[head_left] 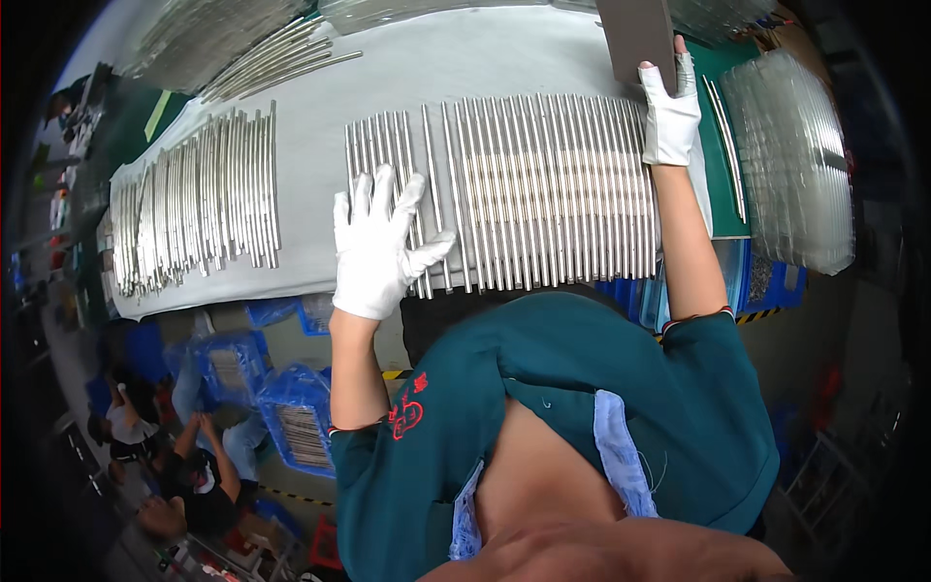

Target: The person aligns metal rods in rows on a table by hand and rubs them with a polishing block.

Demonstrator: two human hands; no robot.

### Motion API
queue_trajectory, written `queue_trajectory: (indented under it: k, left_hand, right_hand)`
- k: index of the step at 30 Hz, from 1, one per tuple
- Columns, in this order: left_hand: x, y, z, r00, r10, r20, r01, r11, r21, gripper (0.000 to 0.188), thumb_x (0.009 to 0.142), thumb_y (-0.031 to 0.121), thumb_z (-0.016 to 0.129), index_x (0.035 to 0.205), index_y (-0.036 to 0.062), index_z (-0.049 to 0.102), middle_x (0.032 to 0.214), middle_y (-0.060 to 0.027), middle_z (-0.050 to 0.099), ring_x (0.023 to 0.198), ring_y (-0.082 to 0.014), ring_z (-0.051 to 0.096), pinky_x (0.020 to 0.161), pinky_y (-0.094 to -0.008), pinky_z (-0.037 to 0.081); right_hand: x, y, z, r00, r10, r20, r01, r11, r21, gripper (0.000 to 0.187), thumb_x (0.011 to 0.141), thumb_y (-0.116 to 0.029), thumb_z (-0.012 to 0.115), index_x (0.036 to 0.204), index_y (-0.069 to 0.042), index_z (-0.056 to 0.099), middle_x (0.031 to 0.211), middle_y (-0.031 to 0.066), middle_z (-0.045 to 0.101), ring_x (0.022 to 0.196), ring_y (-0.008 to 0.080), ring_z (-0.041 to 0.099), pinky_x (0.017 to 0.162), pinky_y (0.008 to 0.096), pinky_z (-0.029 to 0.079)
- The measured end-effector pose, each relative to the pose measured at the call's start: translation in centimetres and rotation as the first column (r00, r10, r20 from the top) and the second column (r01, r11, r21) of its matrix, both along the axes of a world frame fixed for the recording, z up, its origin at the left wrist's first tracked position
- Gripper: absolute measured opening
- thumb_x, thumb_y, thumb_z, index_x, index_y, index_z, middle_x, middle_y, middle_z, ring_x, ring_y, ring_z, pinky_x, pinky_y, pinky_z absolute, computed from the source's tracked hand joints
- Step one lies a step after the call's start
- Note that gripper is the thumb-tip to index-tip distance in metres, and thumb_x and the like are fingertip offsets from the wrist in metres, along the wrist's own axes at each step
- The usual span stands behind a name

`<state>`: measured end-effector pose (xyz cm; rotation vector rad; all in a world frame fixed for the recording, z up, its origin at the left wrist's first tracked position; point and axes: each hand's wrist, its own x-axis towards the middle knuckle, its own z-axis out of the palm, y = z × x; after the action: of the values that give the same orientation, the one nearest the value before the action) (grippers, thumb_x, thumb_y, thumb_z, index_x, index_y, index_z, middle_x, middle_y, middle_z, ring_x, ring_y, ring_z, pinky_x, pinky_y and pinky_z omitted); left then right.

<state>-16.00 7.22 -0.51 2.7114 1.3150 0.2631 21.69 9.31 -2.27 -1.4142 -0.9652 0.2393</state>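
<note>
My left hand (376,247), in a white glove, lies flat with its fingers spread over a small group of thin silver metal rods (373,128). Its thumb reaches across single rods to the right. A wide row of similar rods (553,194) lies side by side on the grey cloth (310,175). At the far right my right hand (671,121), gloved with bare fingertips showing, grips the near end of a flat dark grey board (637,39). That board runs out past the top of the picture, and some of my right fingers are hidden by it.
More rods (199,199) lie at the left, with a fanned bunch (276,63) behind them. Stacked clear plastic trays (790,165) stand at the right beside loose rods (727,145) on a green surface. Blue bins (296,417) sit lower left, near another person (194,475).
</note>
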Motion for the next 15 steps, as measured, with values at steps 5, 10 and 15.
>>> queue_trajectory:
  k: [5, 10, 15]
  left_hand:
    - [-0.7, -0.2, -1.0, 0.997, 0.073, 0.020, -0.073, 0.997, 0.018, 0.084, 0.085, 0.067, 0.061, 0.148, 0.0134, 0.049, 0.149, -0.0267, 0.046, 0.138, -0.0469, 0.042, 0.117, -0.0610, 0.022]
    - [2.1, -0.6, -0.2, 1.000, 0.015, 0.018, -0.016, 0.999, 0.030, 0.084, 0.085, 0.068, 0.060, 0.146, 0.0110, 0.051, 0.148, -0.0246, 0.049, 0.137, -0.0464, 0.044, 0.117, -0.0620, 0.022]
    - [4.0, -1.2, 0.3, 0.995, -0.059, 0.080, 0.060, 0.998, -0.009, 0.087, 0.083, 0.072, 0.059, 0.144, 0.0109, 0.054, 0.147, -0.0226, 0.051, 0.137, -0.0452, 0.045, 0.117, -0.0638, 0.021]
  right_hand:
    - [0.1, 0.2, -0.2, 0.999, -0.020, 0.044, 0.020, 1.000, 0.010, 0.062, 0.092, -0.018, 0.075, 0.147, -0.004, 0.050, 0.142, 0.0101, 0.058, 0.129, 0.0182, 0.055, 0.109, 0.0311, 0.042]
    - [-0.1, 0.1, 0.0, 0.999, -0.018, 0.037, 0.018, 1.000, -0.002, 0.062, 0.092, -0.018, 0.075, 0.147, -0.005, 0.050, 0.142, 0.0097, 0.058, 0.129, 0.0179, 0.054, 0.109, 0.0308, 0.042]
    - [-0.4, 0.2, 0.1, 0.999, -0.019, 0.028, 0.020, 1.000, -0.017, 0.063, 0.092, -0.018, 0.075, 0.148, -0.005, 0.050, 0.142, 0.0092, 0.058, 0.129, 0.0176, 0.055, 0.109, 0.0309, 0.042]
